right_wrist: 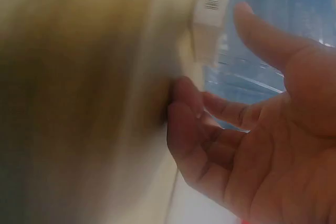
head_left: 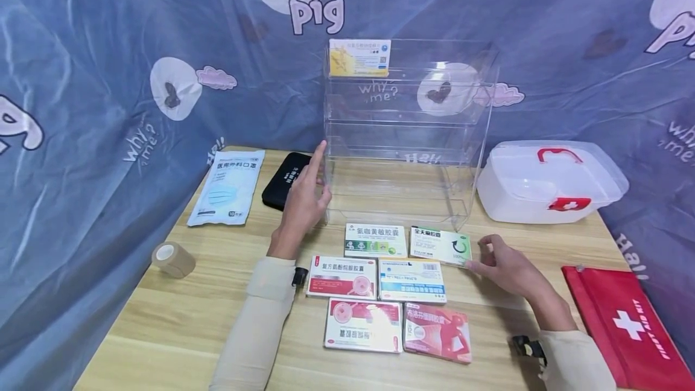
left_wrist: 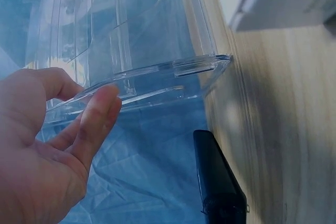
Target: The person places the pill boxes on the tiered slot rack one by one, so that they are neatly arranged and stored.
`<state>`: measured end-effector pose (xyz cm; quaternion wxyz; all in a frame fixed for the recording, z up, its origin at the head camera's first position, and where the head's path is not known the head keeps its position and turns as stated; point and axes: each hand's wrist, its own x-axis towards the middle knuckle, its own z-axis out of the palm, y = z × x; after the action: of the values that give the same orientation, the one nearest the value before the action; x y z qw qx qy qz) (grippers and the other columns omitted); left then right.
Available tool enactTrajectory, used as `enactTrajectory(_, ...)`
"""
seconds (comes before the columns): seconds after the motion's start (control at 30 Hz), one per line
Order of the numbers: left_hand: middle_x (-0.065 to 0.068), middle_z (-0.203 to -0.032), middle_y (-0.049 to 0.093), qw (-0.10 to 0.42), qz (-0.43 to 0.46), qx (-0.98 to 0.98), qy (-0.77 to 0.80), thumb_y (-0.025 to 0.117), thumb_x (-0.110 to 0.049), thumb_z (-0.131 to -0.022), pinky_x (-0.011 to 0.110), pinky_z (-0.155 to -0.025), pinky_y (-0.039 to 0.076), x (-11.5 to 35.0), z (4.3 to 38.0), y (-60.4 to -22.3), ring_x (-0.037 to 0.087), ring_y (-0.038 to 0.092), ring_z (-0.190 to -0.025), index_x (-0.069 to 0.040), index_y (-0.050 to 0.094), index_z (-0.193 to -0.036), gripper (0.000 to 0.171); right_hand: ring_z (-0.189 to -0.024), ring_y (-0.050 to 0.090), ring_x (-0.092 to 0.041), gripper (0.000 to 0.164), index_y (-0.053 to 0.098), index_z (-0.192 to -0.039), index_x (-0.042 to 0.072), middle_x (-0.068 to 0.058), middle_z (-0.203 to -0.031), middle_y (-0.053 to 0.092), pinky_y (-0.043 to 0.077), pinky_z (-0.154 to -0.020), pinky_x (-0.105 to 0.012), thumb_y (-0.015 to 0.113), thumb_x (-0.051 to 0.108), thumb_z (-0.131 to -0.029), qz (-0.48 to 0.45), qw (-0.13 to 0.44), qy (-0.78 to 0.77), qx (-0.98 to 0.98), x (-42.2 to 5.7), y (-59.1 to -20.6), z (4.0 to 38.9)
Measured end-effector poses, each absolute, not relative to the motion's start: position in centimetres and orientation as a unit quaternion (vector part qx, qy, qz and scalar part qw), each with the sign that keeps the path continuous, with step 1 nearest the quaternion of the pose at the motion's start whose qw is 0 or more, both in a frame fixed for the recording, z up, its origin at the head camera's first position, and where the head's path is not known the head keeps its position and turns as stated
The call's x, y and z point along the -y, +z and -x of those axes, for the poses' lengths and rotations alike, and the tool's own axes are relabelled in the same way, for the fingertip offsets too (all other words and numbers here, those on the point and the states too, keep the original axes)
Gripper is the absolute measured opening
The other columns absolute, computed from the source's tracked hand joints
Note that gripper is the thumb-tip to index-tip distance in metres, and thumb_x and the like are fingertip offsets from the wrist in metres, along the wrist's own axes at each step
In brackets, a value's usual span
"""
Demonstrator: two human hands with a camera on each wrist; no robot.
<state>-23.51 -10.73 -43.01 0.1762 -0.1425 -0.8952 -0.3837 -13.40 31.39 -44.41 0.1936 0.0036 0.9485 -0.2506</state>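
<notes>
My left hand holds the left side of a clear acrylic display rack; in the left wrist view its thumb and fingers lie on either side of the panel edge. A yellow and white medicine box stands at the left of the rack's top tier. My right hand is at the right end of a green and white medicine box, its fingers loosely bent. In the right wrist view the thumb stands apart from a box with a barcode on its end, and nothing lies between the fingers.
Several medicine boxes lie in rows before the rack. Left are a mask packet, a black case and a tan tape roll. Right are a white lidded box and a red first aid pouch.
</notes>
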Motion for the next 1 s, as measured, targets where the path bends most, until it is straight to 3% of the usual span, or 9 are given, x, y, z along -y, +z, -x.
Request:
enactTrajectory(0.13,0.017,-0.135,0.066,0.178,0.147,0.893,-0.386,0.067,0.006,-0.096,0.047,-0.091,0.062,10.6,23.6,-43.0,0.032,0.072,-0.108,-0.034,0.018,-0.174,0.100,-0.100,0.064,-0.036,0.084,0.040,-0.151,-0.009,-0.028,-0.115,0.069,0.056,-0.086,-0.051,0.078,0.043,-0.097,-0.005,0.209,-0.241,-0.948,-31.6,-44.6,13.4)
enactTrajectory(0.3,0.017,-0.133,0.066,0.184,0.146,0.895,-0.380,0.068,0.006,-0.096,0.047,-0.090,0.062,10.6,23.7,-43.1,0.031,0.072,-0.107,-0.034,0.018,-0.174,0.100,-0.107,0.068,-0.040,0.081,0.039,-0.155,-0.005,-0.031,-0.120,0.069,0.057,-0.088,-0.055,0.068,0.050,-0.103,0.007,0.191,-0.246,-0.950,-31.4,-44.8,13.4)
enactTrajectory(0.5,0.017,-0.136,0.066,0.180,0.140,0.897,-0.379,0.068,0.006,-0.096,0.047,-0.090,0.062,10.6,23.5,-43.0,0.031,0.071,-0.108,-0.034,0.017,-0.174,0.101,-0.086,0.059,-0.024,0.071,0.042,-0.155,-0.005,-0.015,-0.097,0.067,0.048,-0.075,-0.037,0.069,0.036,-0.105,0.036,0.155,-0.270,-0.950,-31.0,-45.3,13.7)
enactTrajectory(0.63,0.017,-0.137,0.066,0.173,0.133,0.899,-0.379,0.068,0.006,-0.096,0.048,-0.092,0.062,10.6,23.4,-43.1,0.031,0.071,-0.109,-0.035,0.017,-0.174,0.102,-0.083,0.054,-0.020,0.070,0.042,-0.156,-0.005,-0.008,-0.092,0.062,0.042,-0.072,-0.032,0.073,0.028,-0.102,0.047,0.159,-0.287,-0.944,-31.3,-45.4,13.7)
enactTrajectory(0.9,0.017,-0.134,0.067,0.186,0.138,0.895,-0.381,0.069,0.007,-0.094,0.047,-0.089,0.062,10.6,23.6,-43.1,0.031,0.072,-0.106,-0.035,0.019,-0.173,0.103,-0.105,0.069,-0.035,0.061,0.047,-0.145,-0.003,-0.027,-0.116,0.071,0.055,-0.087,-0.043,0.079,0.015,-0.097,0.053,0.122,-0.332,-0.934,-31.9,-45.7,13.0)
enactTrajectory(1.0,0.017,-0.134,0.067,0.188,0.139,0.895,-0.380,0.068,0.007,-0.095,0.047,-0.088,0.062,10.6,23.5,-43.1,0.031,0.072,-0.106,-0.034,0.019,-0.173,0.102,-0.107,0.071,-0.038,0.059,0.045,-0.142,0.000,-0.027,-0.117,0.070,0.059,-0.086,-0.042,0.080,0.013,-0.096,0.037,0.106,-0.345,-0.932,-32.0,-45.7,12.5)
